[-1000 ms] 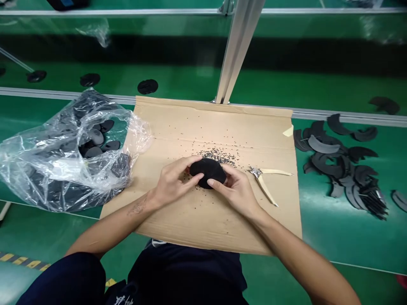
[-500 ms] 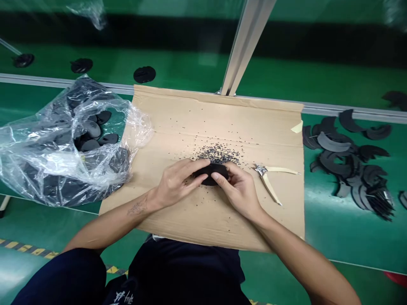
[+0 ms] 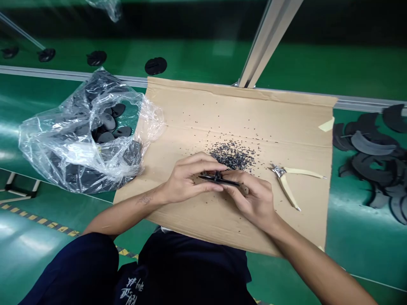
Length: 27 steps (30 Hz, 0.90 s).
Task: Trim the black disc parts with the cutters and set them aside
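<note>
Both hands pinch a black disc-shaped plastic part, now seen nearly edge-on with a small raised piece at its middle. My left hand grips its left side, fingers above and thumb below. On the other side my right hand is closed on the right edge, thumb underneath. Just beyond the hands a pile of small black plastic scraps is scattered over the cardboard sheet. A pair of nippers with cream handles lies with its jaws parted, right of my right hand.
On the left sits a clear plastic bag holding dark rounded parts. Curved black pieces are heaped on the green table at right. Behind the cardboard stands a metal post. Black round parts lie beyond the rail.
The black disc has been tilted from showing its broad face to nearly edge-on. Both hands have turned with it. The whole view has shifted, so the table's things appear moved.
</note>
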Each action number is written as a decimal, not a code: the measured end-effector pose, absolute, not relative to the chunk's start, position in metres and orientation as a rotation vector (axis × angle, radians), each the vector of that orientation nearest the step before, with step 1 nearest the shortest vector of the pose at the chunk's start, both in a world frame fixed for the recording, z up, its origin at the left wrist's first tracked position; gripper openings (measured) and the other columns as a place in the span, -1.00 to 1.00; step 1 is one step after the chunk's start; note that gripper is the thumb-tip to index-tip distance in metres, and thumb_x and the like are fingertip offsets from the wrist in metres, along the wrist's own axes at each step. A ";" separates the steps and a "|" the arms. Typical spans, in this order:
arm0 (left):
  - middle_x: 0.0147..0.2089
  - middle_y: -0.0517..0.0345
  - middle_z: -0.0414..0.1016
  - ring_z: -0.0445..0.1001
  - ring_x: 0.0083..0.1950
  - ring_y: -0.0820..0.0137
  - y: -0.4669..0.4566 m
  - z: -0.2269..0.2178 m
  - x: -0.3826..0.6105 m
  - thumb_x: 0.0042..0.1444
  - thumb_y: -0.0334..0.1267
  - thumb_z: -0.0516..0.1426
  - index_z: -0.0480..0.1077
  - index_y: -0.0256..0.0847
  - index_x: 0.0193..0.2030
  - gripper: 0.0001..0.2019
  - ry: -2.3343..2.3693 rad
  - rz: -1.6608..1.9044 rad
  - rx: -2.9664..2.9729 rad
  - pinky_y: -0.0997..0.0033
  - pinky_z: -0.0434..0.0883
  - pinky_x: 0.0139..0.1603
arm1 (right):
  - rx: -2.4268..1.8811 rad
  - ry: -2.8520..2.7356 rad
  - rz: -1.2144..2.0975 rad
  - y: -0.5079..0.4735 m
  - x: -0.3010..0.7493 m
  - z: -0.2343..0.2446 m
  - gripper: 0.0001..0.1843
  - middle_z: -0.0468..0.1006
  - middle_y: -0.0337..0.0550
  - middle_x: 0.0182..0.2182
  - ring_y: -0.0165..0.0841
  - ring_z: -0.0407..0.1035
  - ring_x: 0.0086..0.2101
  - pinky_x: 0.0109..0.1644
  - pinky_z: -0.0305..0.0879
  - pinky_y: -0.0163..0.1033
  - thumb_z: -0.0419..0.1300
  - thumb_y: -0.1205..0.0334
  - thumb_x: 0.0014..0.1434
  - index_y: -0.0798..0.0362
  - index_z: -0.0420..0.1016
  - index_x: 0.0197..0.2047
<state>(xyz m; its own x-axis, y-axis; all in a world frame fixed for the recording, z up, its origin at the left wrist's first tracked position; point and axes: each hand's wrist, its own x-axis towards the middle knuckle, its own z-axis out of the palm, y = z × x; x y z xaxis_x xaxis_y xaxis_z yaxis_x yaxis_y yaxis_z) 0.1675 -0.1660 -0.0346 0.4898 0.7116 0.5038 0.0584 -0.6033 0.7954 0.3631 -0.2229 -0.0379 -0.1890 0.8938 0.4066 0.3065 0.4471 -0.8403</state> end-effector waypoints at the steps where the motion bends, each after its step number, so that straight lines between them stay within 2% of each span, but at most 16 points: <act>1: -0.15 0.06 0.60 0.57 -0.12 0.43 -0.167 -0.034 0.167 0.18 -0.19 0.32 0.54 -0.18 0.05 -0.69 0.615 1.123 2.006 0.45 0.56 -0.11 | -1.021 -1.736 0.749 -0.223 0.363 -0.039 -0.86 0.65 -0.14 -0.25 -0.39 0.57 -0.27 -0.22 0.52 -0.33 0.25 0.43 0.26 0.03 0.52 -0.13; 5: -0.09 0.01 0.61 0.57 -0.04 0.39 -0.168 -0.033 0.166 0.24 -0.24 0.27 0.52 -0.18 0.13 -0.68 0.583 1.089 2.035 0.39 0.56 -0.02 | -1.001 -1.760 0.691 -0.224 0.364 -0.042 -0.81 0.66 -0.11 -0.23 -0.37 0.59 -0.25 -0.21 0.55 -0.31 0.25 0.45 0.25 0.03 0.53 -0.09; 8: -0.08 0.01 0.60 0.58 -0.05 0.40 -0.168 -0.032 0.166 0.24 -0.25 0.27 0.51 -0.17 0.16 -0.65 0.591 1.079 2.006 0.41 0.56 -0.03 | -1.002 -1.784 0.638 -0.224 0.365 -0.042 -0.77 0.67 -0.07 -0.20 -0.34 0.60 -0.20 -0.16 0.57 -0.30 0.25 0.47 0.24 0.04 0.53 -0.06; 16: -0.17 0.02 0.65 0.61 -0.15 0.43 -0.169 -0.031 0.163 0.16 -0.32 0.34 0.59 -0.23 0.00 -0.74 0.575 1.123 1.955 0.48 0.58 -0.10 | -0.964 -1.794 0.637 -0.225 0.362 -0.042 -0.79 0.68 -0.04 -0.19 -0.34 0.61 -0.24 -0.24 0.59 -0.30 0.23 0.49 0.25 0.05 0.52 -0.08; 21: -0.13 -0.02 0.65 0.62 -0.11 0.42 -0.170 -0.032 0.163 0.24 -0.31 0.27 0.57 -0.23 0.02 -0.78 0.595 1.099 1.976 0.45 0.60 -0.08 | -0.985 -1.804 0.628 -0.224 0.362 -0.041 -0.80 0.67 -0.03 -0.20 -0.35 0.61 -0.25 -0.22 0.60 -0.30 0.25 0.49 0.23 0.06 0.50 -0.11; 27: -0.20 0.02 0.66 0.63 -0.17 0.45 -0.172 -0.030 0.164 0.20 -0.33 0.30 0.58 -0.24 -0.01 -0.78 0.605 1.148 1.991 0.51 0.59 -0.11 | -0.975 -1.794 0.657 -0.225 0.361 -0.041 -0.81 0.67 -0.05 -0.20 -0.36 0.60 -0.25 -0.24 0.58 -0.32 0.22 0.49 0.25 0.05 0.49 -0.12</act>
<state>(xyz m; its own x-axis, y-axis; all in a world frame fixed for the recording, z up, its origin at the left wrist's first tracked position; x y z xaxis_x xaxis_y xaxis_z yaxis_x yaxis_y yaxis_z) 0.1636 -0.1721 -0.0299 0.4865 0.7017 0.5205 0.0325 -0.6099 0.7918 0.3608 -0.2250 -0.0411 -0.2239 0.8439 0.4876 0.3296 0.5364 -0.7770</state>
